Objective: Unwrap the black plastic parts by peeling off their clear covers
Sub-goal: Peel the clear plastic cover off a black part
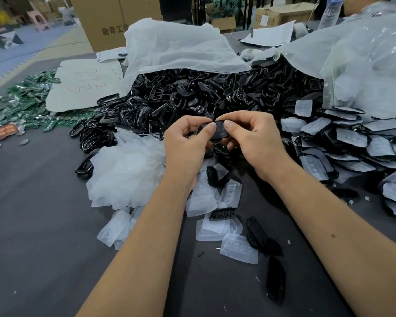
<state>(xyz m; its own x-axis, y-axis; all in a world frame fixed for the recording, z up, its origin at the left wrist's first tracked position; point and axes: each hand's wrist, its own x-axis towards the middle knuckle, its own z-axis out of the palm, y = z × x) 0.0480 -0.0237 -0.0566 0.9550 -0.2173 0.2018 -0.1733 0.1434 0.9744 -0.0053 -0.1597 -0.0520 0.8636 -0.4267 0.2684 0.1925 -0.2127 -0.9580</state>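
Both hands meet above the middle of the dark table (32,225). The left hand (185,145) and the right hand (254,143) pinch one black plastic part (218,130) between thumbs and curled fingers, thumb tips almost touching on its upper face. Whether a clear cover is on this part cannot be told.

Containers:
- Far centre: a white bag (176,46), mouth open toward the viewer, spills a heap of black frames (192,97) onto the table.
- Far right: a clear plastic bag (364,60), with covered black parts (352,136) piled at its mouth and spreading along the right edge.
- Far background: a cardboard box (101,19); contents not visible.

Near the forearms lie loose clear covers (239,248) and several bare black parts (256,234). A crumpled clear sheet (124,170) lies just left of the left wrist. Green circuit boards (30,97) are heaped at far left, partly under a grey card (85,85).
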